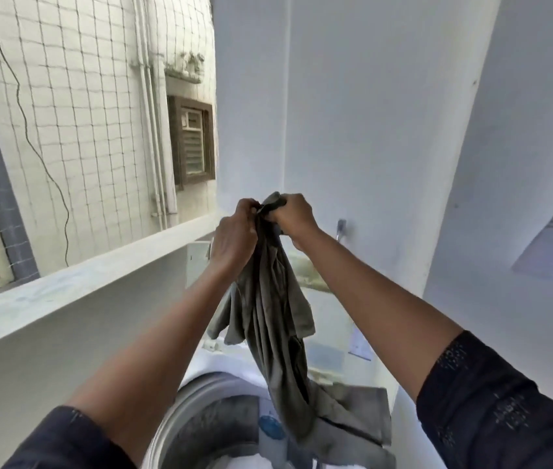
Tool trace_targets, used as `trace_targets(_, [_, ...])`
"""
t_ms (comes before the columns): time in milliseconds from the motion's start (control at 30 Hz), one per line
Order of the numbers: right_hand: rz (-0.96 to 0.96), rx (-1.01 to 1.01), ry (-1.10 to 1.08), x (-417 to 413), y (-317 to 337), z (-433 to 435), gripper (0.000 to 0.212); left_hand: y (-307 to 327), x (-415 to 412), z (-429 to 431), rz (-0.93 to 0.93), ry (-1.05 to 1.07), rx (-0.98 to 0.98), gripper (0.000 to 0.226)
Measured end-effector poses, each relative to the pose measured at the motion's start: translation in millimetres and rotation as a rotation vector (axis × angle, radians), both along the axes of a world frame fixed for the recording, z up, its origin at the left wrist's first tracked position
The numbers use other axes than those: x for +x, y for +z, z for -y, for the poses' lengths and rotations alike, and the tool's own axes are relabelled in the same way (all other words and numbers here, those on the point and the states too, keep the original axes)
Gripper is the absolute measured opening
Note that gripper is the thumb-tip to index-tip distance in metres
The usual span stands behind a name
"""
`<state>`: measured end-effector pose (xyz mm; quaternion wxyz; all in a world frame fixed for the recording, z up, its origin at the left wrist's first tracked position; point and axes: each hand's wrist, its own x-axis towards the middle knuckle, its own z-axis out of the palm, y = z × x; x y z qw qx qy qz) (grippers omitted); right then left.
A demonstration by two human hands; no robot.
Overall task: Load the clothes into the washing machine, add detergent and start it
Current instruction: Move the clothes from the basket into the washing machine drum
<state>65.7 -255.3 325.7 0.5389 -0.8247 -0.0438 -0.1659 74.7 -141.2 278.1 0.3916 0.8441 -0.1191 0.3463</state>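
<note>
**Head view: grey-green garment held up over the open top-loader**

Head camera looks across a narrow, white-walled balcony corner. A pale concrete parapet ledge [75,282] runs along the left side from near to far. Beyond it, safety netting [82,96] is stretched in front of a neighbouring building's white tiled wall. That wall carries vertical pipes [153,130] and a brown-framed window [193,143]. On the far white wall, just right of the hands, a small tap [342,227] sticks out.

The top-loading washing machine [173,421] stands at the near centre. Its clear lid [331,319] is raised at the far side and its round drum opening is exposed. Something white lies low in the drum at the bottom edge of the frame; what it is cannot be told. A round blue sticker [272,428] sits on the machine's top, just right of the opening.

Both arms reach up and forward in dark sleeves pushed back from the forearms. The left hand [234,233] and the right hand [293,214] meet at the top end of the grey-green garment [268,319]. Each grip is closed tight on the bunched cloth, with the fingers curled round it and the two fists touching or almost touching. The garment hangs straight down from the hands in long folds in front of the raised lid. Its lower end is draped over the machine's top on the right of the drum opening, not inside the drum.
</note>
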Motion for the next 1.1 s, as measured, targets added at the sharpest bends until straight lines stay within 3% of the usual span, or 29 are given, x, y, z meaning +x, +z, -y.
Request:
trace_targets(133, [-0.166, -0.127, 0.003, 9, -87, -15, 0.021, -88, 3, -17, -0.189, -0.026, 0.11, 0.029])
trace_targets(233, [-0.299, -0.221, 0.03, 8, -144, -21, 0.006, -148, 2, -25, -0.341, -0.05, 0.167, 0.029])
trace_targets(267, [-0.34, -0.241, 0.036, 9, -161, -22, 0.014, -166, 1, -27, -0.384, -0.063, 0.177, 0.029])
trace_targets(367, [-0.455, -0.365, 0.07, 10, -203, -26, 0.008, -214, -1, -30, -0.501, -0.093, 0.206, 0.025])
trace_targets(467, [-0.542, -0.51, 0.109, 10, -238, -28, 0.028, -252, -3, -29, -0.67, -0.129, 0.241, 0.023])
trace_targets(667, [-0.644, -0.778, 0.257, -7, -289, -11, 0.028, -307, -15, -20, -0.951, -0.243, 0.355, 0.027])
trace_targets(867, [-0.688, -0.781, 0.198, -22, -314, 31, 0.031, -321, -23, 3, -1.027, -0.323, 0.371, 0.039])
trace_targets(1100, [-0.679, -0.769, 0.137, -39, -318, 71, 0.029, -309, -32, 41, -0.944, -0.379, 0.401, 0.042])
